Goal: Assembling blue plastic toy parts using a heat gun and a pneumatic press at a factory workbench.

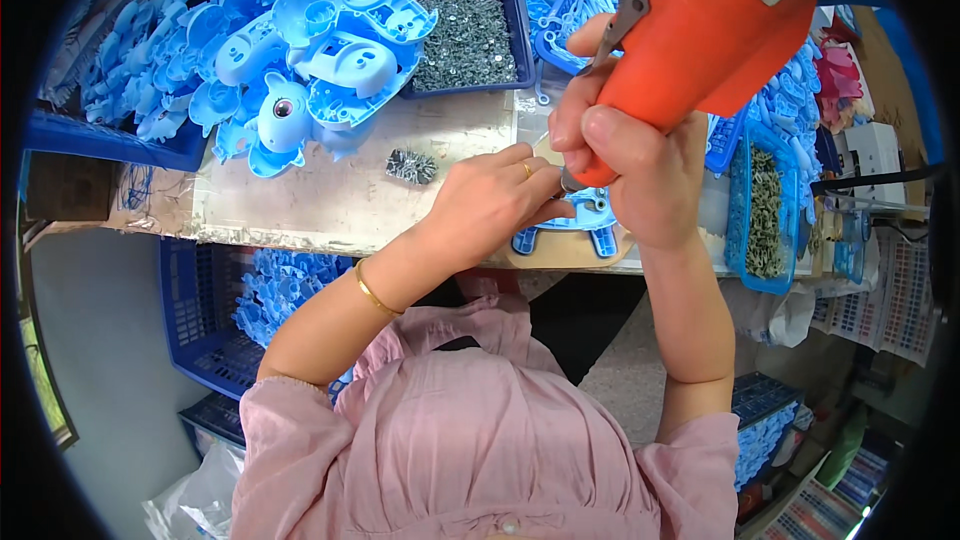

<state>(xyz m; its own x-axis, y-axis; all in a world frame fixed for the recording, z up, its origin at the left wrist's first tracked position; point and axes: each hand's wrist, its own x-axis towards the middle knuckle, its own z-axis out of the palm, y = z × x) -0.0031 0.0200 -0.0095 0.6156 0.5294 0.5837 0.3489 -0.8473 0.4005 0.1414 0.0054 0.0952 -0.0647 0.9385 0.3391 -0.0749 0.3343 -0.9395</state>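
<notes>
My right hand [645, 165] is wrapped round a large orange power screwdriver [690, 50], which is tilted with its nose pointing down. Under that nose lies a light-blue plastic part [603, 240] with two legs toward me, on a tan board at the table's near edge. My left hand [490, 200] reaches in beside the nose with its fingers bent together over the blue part. Whatever those fingertips pinch is hidden. A small heap of metal screws [410, 167] sits on the table left of my left hand.
A dark tray [520, 30] of small metal pieces stands at the back. Blue toy shells [340, 60] pile up at the left. On the right is a blue basket [745, 260] of screws. A blue crate [200, 330] with more parts stands below the table.
</notes>
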